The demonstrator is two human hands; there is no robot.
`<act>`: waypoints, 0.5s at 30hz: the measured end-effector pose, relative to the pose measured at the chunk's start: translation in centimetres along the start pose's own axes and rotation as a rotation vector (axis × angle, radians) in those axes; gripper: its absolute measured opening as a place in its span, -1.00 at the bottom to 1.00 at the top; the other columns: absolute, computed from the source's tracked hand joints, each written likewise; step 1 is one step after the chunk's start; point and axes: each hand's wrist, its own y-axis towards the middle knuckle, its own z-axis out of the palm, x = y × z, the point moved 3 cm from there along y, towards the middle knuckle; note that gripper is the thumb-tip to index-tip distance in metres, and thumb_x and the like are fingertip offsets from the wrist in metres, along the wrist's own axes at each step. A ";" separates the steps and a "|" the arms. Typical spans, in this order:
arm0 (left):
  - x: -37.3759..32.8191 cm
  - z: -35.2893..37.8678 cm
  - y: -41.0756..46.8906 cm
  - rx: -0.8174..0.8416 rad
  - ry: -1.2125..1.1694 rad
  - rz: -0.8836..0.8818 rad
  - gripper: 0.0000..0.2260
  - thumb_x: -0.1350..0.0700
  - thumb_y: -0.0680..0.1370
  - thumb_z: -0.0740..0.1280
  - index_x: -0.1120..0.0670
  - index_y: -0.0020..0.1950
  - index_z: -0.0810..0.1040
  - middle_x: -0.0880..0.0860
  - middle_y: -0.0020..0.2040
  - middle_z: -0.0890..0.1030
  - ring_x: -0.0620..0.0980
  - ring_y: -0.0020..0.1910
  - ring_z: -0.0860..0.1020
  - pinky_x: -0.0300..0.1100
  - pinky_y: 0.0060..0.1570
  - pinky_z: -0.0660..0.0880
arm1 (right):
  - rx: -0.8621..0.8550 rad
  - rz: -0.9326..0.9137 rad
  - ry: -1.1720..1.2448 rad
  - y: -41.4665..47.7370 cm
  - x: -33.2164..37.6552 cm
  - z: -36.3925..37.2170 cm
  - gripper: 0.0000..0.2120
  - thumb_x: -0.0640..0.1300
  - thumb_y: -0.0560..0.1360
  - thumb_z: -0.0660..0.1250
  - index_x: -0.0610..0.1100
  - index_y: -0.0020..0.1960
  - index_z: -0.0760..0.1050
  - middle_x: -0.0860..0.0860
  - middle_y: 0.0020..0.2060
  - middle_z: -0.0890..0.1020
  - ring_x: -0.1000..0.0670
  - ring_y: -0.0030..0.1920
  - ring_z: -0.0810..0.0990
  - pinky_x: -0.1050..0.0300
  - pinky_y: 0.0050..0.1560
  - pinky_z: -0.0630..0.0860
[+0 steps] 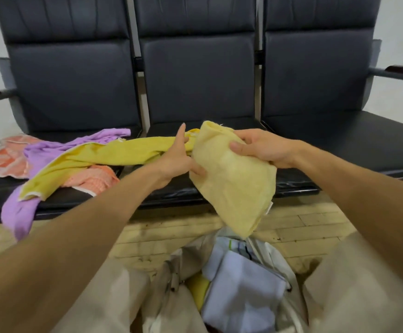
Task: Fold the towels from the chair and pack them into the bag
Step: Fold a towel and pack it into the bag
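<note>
We hold the pale yellow towel (234, 188) above the open bag (176, 265), left grip (181, 159) pinching its left edge, right grip (260, 147) clamped round its top; bright yellow towel (99, 155), purple towel (51, 152), orange towel (92, 179) heaped on the chair (75, 198)

A pale yellow towel (231, 183) between left hand (176, 159) and right hand (263, 147), above bag (171, 265).

Matt terry-cloth towel (234, 179), smooth leather-like seats (195, 75), worn wood-plank floor (303, 227), cloth bag (171, 296)
</note>
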 end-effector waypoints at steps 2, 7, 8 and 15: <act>0.7 -0.3 -1.7 0.185 0.012 -0.036 -0.09 0.27 0.35 0.53 -0.05 0.55 0.10 -0.04 0.40 0.42 -0.01 0.35 0.41 -0.03 0.35 0.35 | 0.100 0.058 0.044 -1.1 -0.1 0.6 -0.76 -0.11 0.60 0.22 -0.10 0.24 0.50 -0.01 0.07 0.67 -0.03 0.08 0.66 0.14 -0.04 0.60; 3.9 2.1 -4.2 0.284 0.180 -0.135 -0.71 0.14 0.50 0.42 0.10 0.21 0.58 -0.04 0.12 0.65 -0.07 0.16 0.58 -0.05 0.32 0.41 | 0.221 0.249 -0.056 -2.7 -2.6 1.2 -0.69 -0.11 0.56 0.28 -0.19 0.26 0.51 -0.11 0.12 0.66 -0.14 0.12 0.64 -0.07 0.10 0.58; 4.7 2.9 -4.5 0.290 0.146 -0.170 -0.71 0.14 0.51 0.41 0.11 0.23 0.56 -0.02 0.14 0.64 -0.05 0.17 0.57 -0.03 0.32 0.41 | 0.240 0.293 -0.088 -3.0 -3.2 1.4 -0.70 -0.12 0.57 0.28 -0.18 0.26 0.51 -0.12 0.13 0.65 -0.16 0.14 0.64 -0.12 0.15 0.56; 9.1 8.6 -6.7 0.434 -0.040 -0.275 -0.25 0.28 0.39 0.50 -0.04 0.42 0.14 -0.04 0.30 0.42 -0.03 0.27 0.43 -0.08 0.20 0.47 | 0.439 0.429 -0.193 -4.7 -5.2 3.4 -0.77 -0.25 0.58 0.26 -0.23 0.23 0.50 -0.14 0.09 0.66 -0.11 0.02 0.68 0.04 -0.05 0.63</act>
